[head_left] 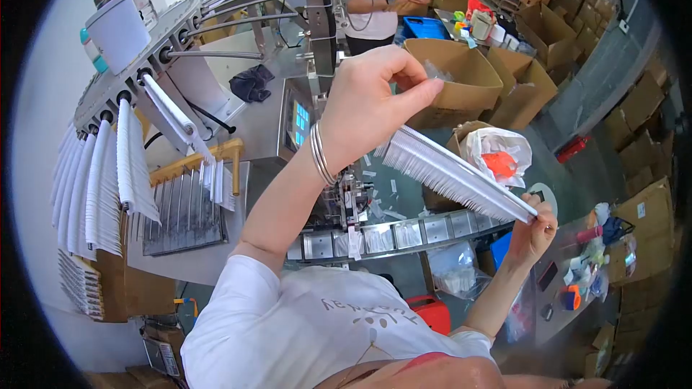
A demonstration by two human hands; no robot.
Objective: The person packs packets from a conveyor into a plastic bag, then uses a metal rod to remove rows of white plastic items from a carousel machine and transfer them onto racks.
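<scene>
A long thin rod (pixel 497 186) slants across the middle, with a dense row of thin white pieces (pixel 450 173) hanging from it. My right hand (pixel 535 234) grips its lower right end, fingers closed round it. My left hand (pixel 375 101), with silver bangles at the wrist, is raised above the other end, which is hidden behind it. Its thumb and forefinger are pinched together; anything between them is too small to make out. Below both hands runs a metal conveyor track (pixel 389 239) with white pieces in its segments.
On the left, a rack (pixel 137 65) carries several rods, many loaded with similar white pieces. A machine with a lit screen (pixel 299 124) stands near my left forearm. Open cardboard boxes (pixel 461 90) and a white-bagged bin (pixel 497 148) lie beyond. A co-worker (pixel 367 3) stands at the back.
</scene>
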